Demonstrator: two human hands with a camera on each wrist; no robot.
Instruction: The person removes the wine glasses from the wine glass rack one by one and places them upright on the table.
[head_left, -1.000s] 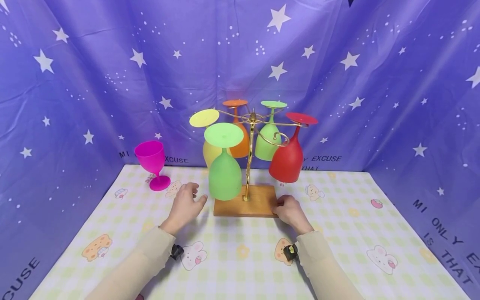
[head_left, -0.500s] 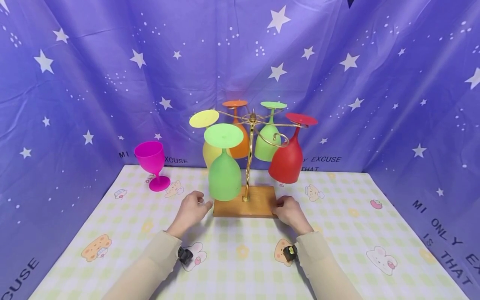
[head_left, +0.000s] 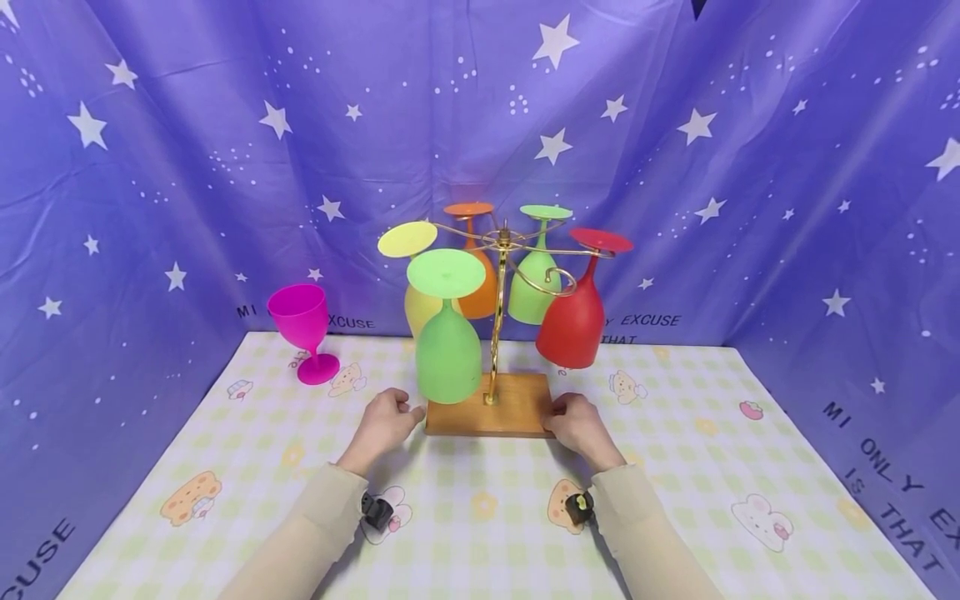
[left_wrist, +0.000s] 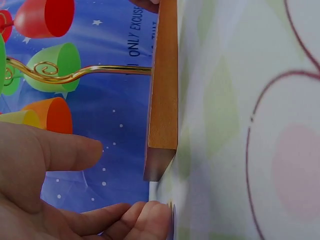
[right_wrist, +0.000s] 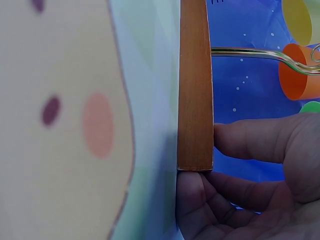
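Observation:
A wine glass rack (head_left: 517, 408) with a wooden base and a twisted gold post stands mid-table. Upside-down plastic goblets hang from its wire arms: a green goblet (head_left: 448, 358) in front, a yellow goblet (head_left: 415, 304) behind it, an orange goblet (head_left: 483, 283), a light green goblet (head_left: 536, 292) and a red goblet (head_left: 573, 325). My right hand (head_left: 581, 425) grips the base's right end, thumb on top and fingers against the end, as the right wrist view shows. Beside the left end, my left hand (head_left: 384, 427) hovers with thumb and fingers apart; the left wrist view shows a gap to the wood.
Upright at the table's back left is a magenta goblet (head_left: 300, 321). One wire loop (head_left: 551, 283) at the rack's front right carries no goblet. A checked cloth (head_left: 480, 542) covers the table, and a blue star-printed curtain (head_left: 420, 108) encloses the back and sides.
My left hand has come right and slightly nearer me, up to the base's left end. The right hand keeps its grip, and the rack stays in place.

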